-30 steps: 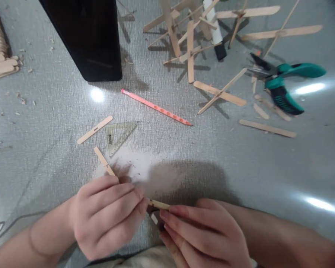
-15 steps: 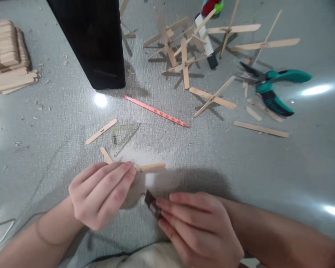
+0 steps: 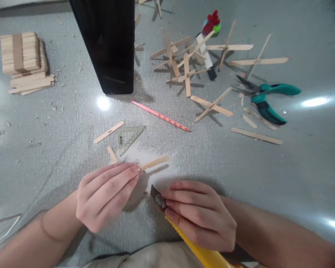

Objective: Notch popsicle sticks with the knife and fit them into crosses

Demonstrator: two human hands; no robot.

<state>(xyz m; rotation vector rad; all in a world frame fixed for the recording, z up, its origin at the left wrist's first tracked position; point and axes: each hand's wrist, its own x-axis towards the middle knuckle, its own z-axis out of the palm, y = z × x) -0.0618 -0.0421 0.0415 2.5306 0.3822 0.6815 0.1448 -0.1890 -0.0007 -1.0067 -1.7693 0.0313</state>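
Observation:
Pinched in the fingertips of my left hand (image 3: 107, 195) is a wooden craft stick (image 3: 155, 162), its free end pointing right above the table. My right hand (image 3: 199, 214) is wrapped around a utility knife (image 3: 188, 240) with a yellow handle. The knife's short dark blade (image 3: 154, 190) points up and left, apart from the stick. Just beyond my left fingers lie a short stick piece (image 3: 112, 153), a clear set square (image 3: 130, 137) and a craft stick with a small slot (image 3: 109, 132). A pink pencil (image 3: 162, 116) rests farther off.
A black slab-shaped object (image 3: 111, 48) stands at the back. Bundled craft sticks (image 3: 29, 56) lie far left. Several crossed-stick pieces (image 3: 211, 106), a white marker-like tube (image 3: 206, 57) and green-handled pliers (image 3: 262, 93) occupy the right. A loose stick (image 3: 257, 136) lies below the pliers.
The stick in my left hand has tilted, its free end rising. My right hand has shifted slightly up, and the knife's yellow handle now shows. The whole view has shifted a little.

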